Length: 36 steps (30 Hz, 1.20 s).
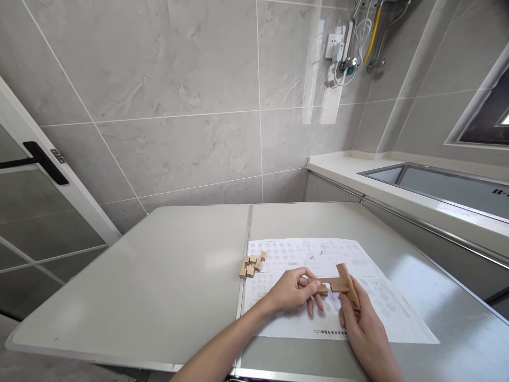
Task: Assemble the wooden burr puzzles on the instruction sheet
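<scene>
Over a printed sheet [401, 324], the left hand [294, 291] pinches a notched wooden bar [338, 285], seemingly partly joined to the crosswise bar [343, 271] the right hand [363, 323] clasps; notched blocks [243, 269] remain apart at the sheet's left edge.

1. The person's left hand [296, 290] pinches a notched wooden piece [338, 286] by its near end.
2. The right hand [363, 324] grips a wooden bar [350, 286] that meets it crosswise.
3. Both work above a printed sheet [286, 328] on this pale table [178, 281].
4. Small wooden blocks [250, 271] cluster at the sheet's left edge.
5. Over to my right, a sink [445, 185] sits in the white counter [338, 163].
</scene>
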Each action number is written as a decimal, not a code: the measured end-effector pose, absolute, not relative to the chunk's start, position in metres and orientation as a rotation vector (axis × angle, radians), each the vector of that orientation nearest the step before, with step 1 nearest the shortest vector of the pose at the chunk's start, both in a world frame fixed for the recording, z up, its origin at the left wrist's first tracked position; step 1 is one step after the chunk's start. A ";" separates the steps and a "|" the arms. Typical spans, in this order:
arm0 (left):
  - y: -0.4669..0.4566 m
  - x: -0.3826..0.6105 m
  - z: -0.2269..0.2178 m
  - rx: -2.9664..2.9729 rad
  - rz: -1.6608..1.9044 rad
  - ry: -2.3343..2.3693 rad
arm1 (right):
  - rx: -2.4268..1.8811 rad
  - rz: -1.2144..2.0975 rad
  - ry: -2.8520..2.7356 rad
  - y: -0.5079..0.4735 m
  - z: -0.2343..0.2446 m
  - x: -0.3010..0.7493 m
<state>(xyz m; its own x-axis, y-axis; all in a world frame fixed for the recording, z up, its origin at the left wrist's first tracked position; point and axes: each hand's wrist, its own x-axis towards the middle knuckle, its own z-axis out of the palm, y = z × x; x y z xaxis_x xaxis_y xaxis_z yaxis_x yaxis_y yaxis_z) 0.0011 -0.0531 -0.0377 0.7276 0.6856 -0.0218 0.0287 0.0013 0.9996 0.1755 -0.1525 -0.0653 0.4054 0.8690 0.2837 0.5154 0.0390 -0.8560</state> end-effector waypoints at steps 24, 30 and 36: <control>-0.057 -0.002 -0.031 1.518 0.589 0.641 | -1.568 0.452 -1.316 -0.157 -0.063 0.175; -0.059 -0.003 -0.028 1.535 0.556 0.673 | -1.571 0.498 -1.276 -0.157 -0.063 0.175; -0.059 -0.005 -0.025 1.544 0.522 0.678 | -1.596 0.521 -1.263 -0.159 -0.061 0.175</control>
